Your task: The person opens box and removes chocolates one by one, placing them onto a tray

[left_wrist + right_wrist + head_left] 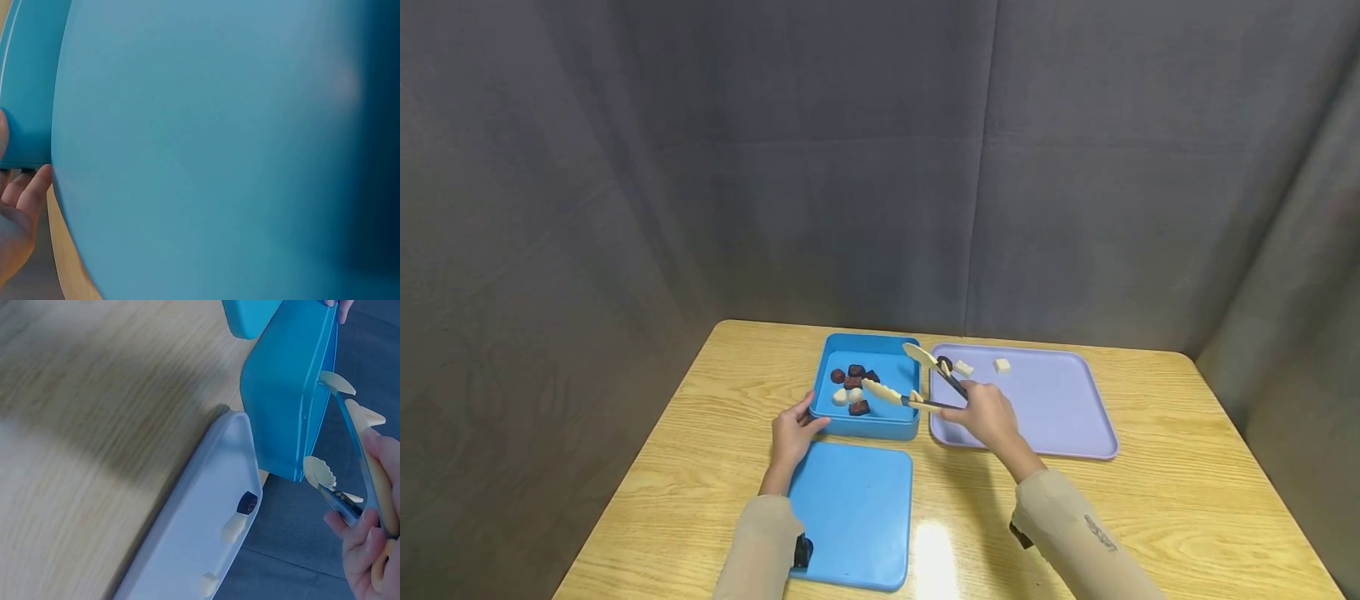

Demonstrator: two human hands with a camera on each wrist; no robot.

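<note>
Tongs: we see long dark-and-cream tongs (912, 402) pointing left, their long axis running mostly sideways, scalloped tips spread at the right side of the open blue plastic box (872, 429).
Right hand: grips the tongs (988, 412); its fingers hide their handle end from our head view.
Left hand: grasps the box's near left corner (793, 433).
Left wrist view: a flat blue square panel (187, 150) dominates; hand and box are cropped.
Tip height: we cannot tell exactly.
</note>
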